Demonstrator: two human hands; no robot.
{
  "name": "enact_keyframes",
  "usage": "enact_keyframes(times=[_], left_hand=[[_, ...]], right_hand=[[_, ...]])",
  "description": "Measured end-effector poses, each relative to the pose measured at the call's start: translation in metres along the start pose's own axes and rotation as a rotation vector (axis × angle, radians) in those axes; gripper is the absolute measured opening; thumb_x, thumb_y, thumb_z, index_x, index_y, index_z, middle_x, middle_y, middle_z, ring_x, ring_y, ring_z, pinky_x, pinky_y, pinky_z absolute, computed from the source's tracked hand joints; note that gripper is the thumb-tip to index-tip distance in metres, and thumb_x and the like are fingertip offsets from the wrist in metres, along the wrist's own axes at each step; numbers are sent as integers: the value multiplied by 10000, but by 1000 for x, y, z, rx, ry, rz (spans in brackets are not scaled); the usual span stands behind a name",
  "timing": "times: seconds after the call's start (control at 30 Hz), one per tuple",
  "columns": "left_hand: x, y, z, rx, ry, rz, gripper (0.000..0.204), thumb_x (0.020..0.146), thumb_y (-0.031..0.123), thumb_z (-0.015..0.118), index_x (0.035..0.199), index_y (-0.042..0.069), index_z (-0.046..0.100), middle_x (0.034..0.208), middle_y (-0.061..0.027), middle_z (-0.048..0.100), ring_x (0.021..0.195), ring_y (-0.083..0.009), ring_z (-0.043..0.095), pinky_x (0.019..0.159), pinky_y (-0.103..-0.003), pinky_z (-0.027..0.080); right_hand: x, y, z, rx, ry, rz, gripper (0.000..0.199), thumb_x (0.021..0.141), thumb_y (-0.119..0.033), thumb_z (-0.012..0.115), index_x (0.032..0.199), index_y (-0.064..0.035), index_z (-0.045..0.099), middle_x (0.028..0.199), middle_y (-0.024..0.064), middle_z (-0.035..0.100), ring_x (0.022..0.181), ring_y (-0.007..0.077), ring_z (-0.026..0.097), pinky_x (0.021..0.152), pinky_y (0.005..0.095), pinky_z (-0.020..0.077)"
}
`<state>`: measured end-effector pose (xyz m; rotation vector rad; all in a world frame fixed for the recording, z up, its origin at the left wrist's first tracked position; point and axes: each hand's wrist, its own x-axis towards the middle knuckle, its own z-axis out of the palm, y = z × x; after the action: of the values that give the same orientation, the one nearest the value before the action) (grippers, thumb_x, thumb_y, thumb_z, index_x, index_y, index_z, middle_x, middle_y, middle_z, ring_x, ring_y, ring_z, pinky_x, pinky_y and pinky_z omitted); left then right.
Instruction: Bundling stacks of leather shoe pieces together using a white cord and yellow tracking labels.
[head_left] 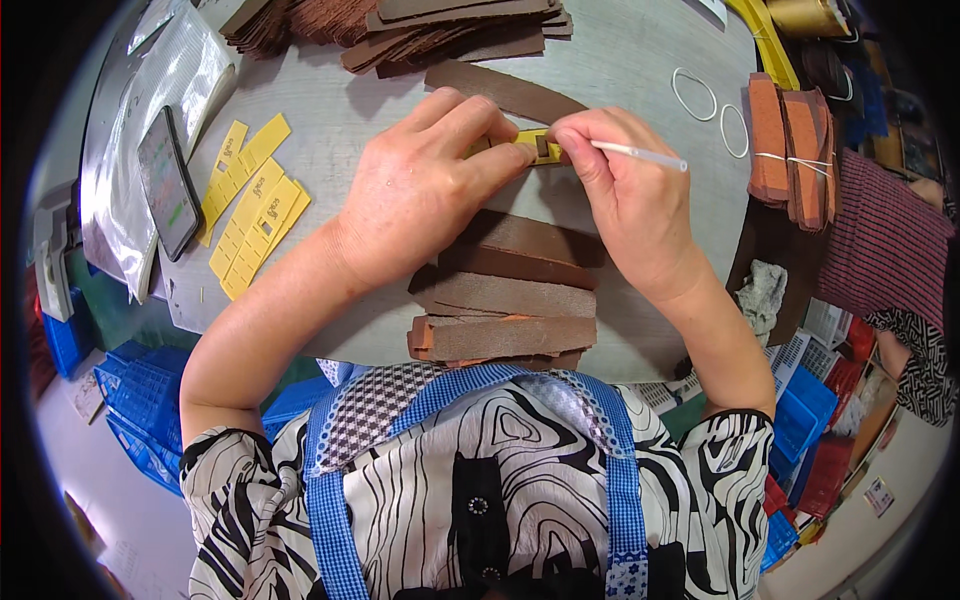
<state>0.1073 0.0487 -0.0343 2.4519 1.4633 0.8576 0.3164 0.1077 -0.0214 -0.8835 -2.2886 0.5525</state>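
Near the middle of the table, my left hand (415, 185) has its thumb and fingers closed on a small yellow card template (527, 136). A dark brown piece shows in the template's window; how it lies beneath is mostly hidden by my fingers. My right hand (640, 205) pinches a thin white pen refill (640, 153) against the template, its clear end pointing right. The refill's tip is hidden by my fingers. Just beyond my hands lies a brown leather strip (500, 90). Several more brown leather strips (515, 290) overlap in a row between my forearms.
Left of my arm lie several yellow card templates (262, 222), a phone (168, 185) and a clear plastic bag (165, 90). Stacked strips (460, 25) line the far edge. At right are white rubber bands (694, 95) and tied strip bundles (790, 150). Another person's striped sleeve (885, 230) is beyond.
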Motion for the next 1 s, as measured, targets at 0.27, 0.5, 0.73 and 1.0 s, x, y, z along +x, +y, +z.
enact_keyframes(times=[0.27, 0.5, 0.73, 1.0], left_hand=[[2, 0, -2, -8, 12, 9, 294, 755, 73, 753, 1045, 122, 753, 983, -26, 674, 895, -255, 645, 758, -365, 555], [2, 1, 0, -29, 29, 2, 224, 781, 76, 764, 1003, 109, 759, 961, -26, 675, 869, -249, 648, 751, -363, 554], [2, 1, 0, -16, 32, 4, 239, 775, 72, 765, 1011, 110, 761, 958, -25, 676, 873, -252, 648, 751, -364, 555], [2, 0, 1, 24, 26, 13, 201, 752, 108, 677, 946, 123, 729, 982, -10, 642, 950, -221, 627, 774, -337, 568]], right_hand=[[-2, -14, 0, 118, -61, 140, 171, 1002, -160, 648, 904, -21, 669, 775, 128, 649, 697, 333, 635, 635, 402, 502], [5, -8, 1, 165, -65, 203, 224, 1033, -199, 618, 971, -3, 706, 839, 144, 706, 699, 323, 671, 640, 379, 519], [2, -5, -3, 121, -44, 154, 199, 1027, -182, 623, 940, -18, 694, 812, 131, 685, 717, 330, 662, 662, 390, 519], [1, -5, -2, -21, -20, 37, 147, 1011, -144, 632, 916, -40, 677, 809, 127, 668, 746, 322, 650, 669, 405, 513]])
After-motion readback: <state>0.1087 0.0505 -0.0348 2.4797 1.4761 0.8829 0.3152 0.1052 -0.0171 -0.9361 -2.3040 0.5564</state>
